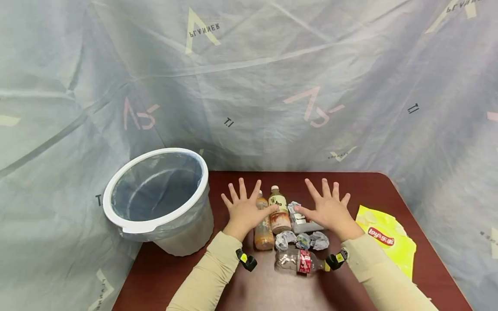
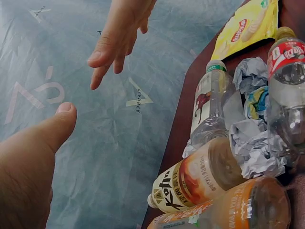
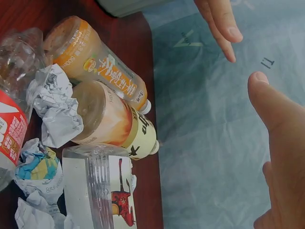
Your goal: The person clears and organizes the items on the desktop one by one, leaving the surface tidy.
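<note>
My left hand (image 1: 246, 211) is held out with fingers spread, nearest to an orange-labelled drink bottle (image 1: 264, 235) and a milk-tea bottle (image 1: 279, 218). Likewise spread, my right hand (image 1: 328, 211) hangs over the right side of the group and holds nothing. Partly hidden by its thumb, a clear bottle with a white label (image 3: 122, 191) lies beside the milk-tea bottle. In front of these sit several crumpled paper balls (image 1: 320, 240), one blue and yellow (image 3: 38, 164). Closest to me, a clear bottle with a red label (image 1: 304, 261) lies on its side, yellow cap to the right.
A white-rimmed bin (image 1: 190, 231) with a clear liner stands at the table's left. On the right lies a yellow chip bag (image 1: 389, 250) with a red logo. The dark red table (image 1: 362, 183) meets a grey printed sheet (image 1: 249, 99) hanging behind and around it.
</note>
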`<state>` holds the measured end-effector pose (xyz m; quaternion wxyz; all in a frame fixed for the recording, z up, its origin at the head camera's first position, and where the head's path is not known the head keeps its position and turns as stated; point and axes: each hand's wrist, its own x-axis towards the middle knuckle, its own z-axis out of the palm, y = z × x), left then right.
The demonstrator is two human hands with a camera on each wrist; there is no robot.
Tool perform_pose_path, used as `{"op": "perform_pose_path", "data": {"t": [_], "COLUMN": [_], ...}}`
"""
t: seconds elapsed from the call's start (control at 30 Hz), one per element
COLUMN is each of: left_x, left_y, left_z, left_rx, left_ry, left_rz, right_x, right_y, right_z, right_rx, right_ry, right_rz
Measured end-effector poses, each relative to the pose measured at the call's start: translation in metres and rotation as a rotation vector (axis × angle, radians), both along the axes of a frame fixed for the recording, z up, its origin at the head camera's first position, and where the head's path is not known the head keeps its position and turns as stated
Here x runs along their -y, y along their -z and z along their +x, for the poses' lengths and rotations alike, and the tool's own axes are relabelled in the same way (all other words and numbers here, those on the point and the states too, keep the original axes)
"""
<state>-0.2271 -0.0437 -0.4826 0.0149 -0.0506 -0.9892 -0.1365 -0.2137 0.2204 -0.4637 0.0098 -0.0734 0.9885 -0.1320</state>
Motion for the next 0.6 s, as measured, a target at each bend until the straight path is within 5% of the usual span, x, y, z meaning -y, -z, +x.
{"op": "perform_pose_path", "data": {"t": [0.37, 0.6], "left_x": [0.001, 0.002], "left_y": [-0.004, -0.044], "left_z": [0.004, 0.014], "left_rx": [-0.017, -0.163], "left_ry": [0.052, 0.143], "left_rz": [0.028, 0.063], "right_x": [-0.003, -0.005], "right_y": [0.001, -0.002], "right_z": [0.003, 0.006], "right_rx": [-0.002, 0.002], "right_ry": [0.001, 0.01], "right_rz": [0.012, 0.003]}}
